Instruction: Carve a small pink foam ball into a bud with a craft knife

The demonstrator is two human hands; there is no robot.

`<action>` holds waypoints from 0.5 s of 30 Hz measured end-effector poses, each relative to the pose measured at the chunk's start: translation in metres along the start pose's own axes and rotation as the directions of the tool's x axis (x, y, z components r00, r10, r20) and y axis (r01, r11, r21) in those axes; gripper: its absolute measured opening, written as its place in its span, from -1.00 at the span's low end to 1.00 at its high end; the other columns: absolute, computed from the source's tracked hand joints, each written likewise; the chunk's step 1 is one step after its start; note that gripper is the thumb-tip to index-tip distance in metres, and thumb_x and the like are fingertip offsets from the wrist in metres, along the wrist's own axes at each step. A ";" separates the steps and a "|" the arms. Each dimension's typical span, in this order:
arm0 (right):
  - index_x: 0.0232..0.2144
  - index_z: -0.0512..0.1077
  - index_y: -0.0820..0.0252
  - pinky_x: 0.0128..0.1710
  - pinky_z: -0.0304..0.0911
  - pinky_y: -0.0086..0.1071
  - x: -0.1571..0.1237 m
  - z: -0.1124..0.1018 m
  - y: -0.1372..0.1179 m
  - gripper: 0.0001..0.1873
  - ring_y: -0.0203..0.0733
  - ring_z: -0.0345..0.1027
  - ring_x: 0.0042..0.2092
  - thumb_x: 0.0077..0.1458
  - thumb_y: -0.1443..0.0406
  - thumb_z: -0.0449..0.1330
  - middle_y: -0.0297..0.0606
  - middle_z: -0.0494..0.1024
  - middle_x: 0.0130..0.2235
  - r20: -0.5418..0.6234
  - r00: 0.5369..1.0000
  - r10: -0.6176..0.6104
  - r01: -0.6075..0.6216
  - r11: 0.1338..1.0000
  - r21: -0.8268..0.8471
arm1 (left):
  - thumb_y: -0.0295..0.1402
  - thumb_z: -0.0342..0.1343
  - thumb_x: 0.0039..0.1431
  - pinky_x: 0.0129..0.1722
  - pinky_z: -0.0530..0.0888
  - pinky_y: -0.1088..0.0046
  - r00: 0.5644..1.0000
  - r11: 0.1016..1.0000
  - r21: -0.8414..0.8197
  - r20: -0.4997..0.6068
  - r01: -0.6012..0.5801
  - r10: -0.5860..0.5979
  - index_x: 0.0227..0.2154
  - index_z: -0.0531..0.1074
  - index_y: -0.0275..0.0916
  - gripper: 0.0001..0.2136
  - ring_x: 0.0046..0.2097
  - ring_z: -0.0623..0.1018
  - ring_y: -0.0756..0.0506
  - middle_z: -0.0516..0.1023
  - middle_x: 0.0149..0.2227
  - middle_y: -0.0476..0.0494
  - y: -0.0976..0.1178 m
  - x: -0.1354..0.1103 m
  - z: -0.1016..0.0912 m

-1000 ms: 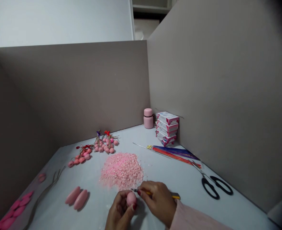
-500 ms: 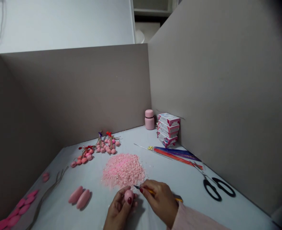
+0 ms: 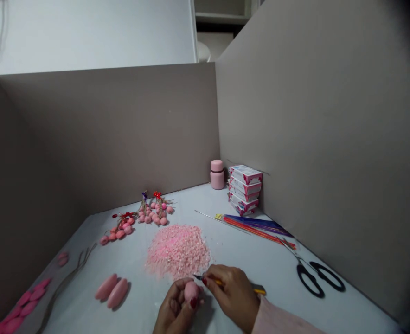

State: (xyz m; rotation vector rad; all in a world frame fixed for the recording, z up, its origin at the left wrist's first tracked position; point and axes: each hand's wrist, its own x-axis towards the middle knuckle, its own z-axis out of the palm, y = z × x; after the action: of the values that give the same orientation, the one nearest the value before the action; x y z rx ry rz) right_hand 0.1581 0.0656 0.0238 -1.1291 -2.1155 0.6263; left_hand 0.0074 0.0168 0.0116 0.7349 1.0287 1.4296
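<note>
At the near middle of the table, my left hand (image 3: 175,304) pinches a small rounded pink piece (image 3: 191,290) between thumb and fingers. My right hand (image 3: 231,292) is closed round a craft knife (image 3: 219,282) with a yellow handle. Its dark pointed blade lies just above the pink piece; whether they touch I cannot tell. Something yellow and grey (image 3: 259,290) shows behind the right hand, perhaps the knife's end or another tool. Beyond both hands is a heap of pink shavings (image 3: 179,250).
Two long pink ovals (image 3: 117,293) lie to the left, near brown stems (image 3: 66,283) and flat pink pieces (image 3: 27,304). Bunches of pink balls (image 3: 154,215) sit farther back. On the right are black-handled scissors (image 3: 309,278), coloured sticks (image 3: 257,227), stacked boxes (image 3: 245,190) and a pink flask (image 3: 217,175).
My left hand has shifted slightly right and toward me, and the pink piece in it has turned. The right hand with the knife has barely moved. The view has shifted slightly.
</note>
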 end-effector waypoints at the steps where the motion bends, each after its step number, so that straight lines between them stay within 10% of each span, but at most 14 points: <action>1: -0.47 0.44 0.12 -0.41 0.11 -0.52 0.000 0.000 0.001 -0.80 -0.30 0.39 -0.41 0.12 0.33 0.04 -0.39 0.52 -0.46 -0.004 1.000 0.006 -0.006 1.000 -0.004 | -0.25 0.38 -0.28 -0.31 0.41 0.42 0.999 1.000 0.019 -0.025 -0.022 0.022 -0.40 0.53 -0.25 -0.68 -0.37 0.52 -0.09 0.63 -0.43 -0.17 0.000 0.000 0.000; 10: -0.38 0.44 0.14 -0.36 0.16 -0.49 0.003 -0.001 0.009 -0.75 -0.26 0.40 -0.37 0.18 0.26 -0.02 -0.33 0.52 -0.42 -0.168 0.985 -0.025 0.040 0.996 0.084 | -0.16 0.27 -0.15 -0.16 0.36 0.40 0.942 0.938 0.277 -0.205 -0.206 0.267 -0.37 0.51 -0.21 -0.71 -0.17 0.50 -0.20 0.61 -0.33 -0.15 0.027 0.001 -0.009; 13: -0.39 0.44 0.13 -0.36 0.16 -0.47 0.005 -0.005 0.012 -0.77 -0.25 0.40 -0.38 0.17 0.27 0.00 -0.33 0.52 -0.42 -0.143 0.989 -0.033 0.035 0.999 0.010 | -0.10 0.25 -0.13 -0.34 0.38 0.43 0.999 0.995 0.102 -0.045 -0.013 0.017 -0.46 0.47 -0.22 -0.72 -0.36 0.53 -0.13 0.60 -0.40 -0.15 0.030 -0.005 -0.009; 15: -0.41 0.44 0.12 -0.37 0.16 -0.47 0.005 -0.007 0.012 -0.78 -0.24 0.41 -0.39 0.17 0.29 0.01 -0.32 0.53 -0.42 -0.111 0.994 -0.002 -0.003 0.999 -0.043 | -0.07 0.28 -0.22 -0.50 0.31 0.46 0.948 0.974 0.025 0.226 0.223 -0.223 -0.57 0.44 -0.24 -0.68 -0.50 0.51 -0.08 0.60 -0.46 -0.18 0.023 -0.010 -0.005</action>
State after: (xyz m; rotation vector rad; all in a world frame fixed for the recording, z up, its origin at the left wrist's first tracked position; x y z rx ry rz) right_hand 0.1678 0.0768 0.0219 -1.1608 -2.0426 0.5077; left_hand -0.0057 0.0070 0.0311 0.7382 0.9016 1.1229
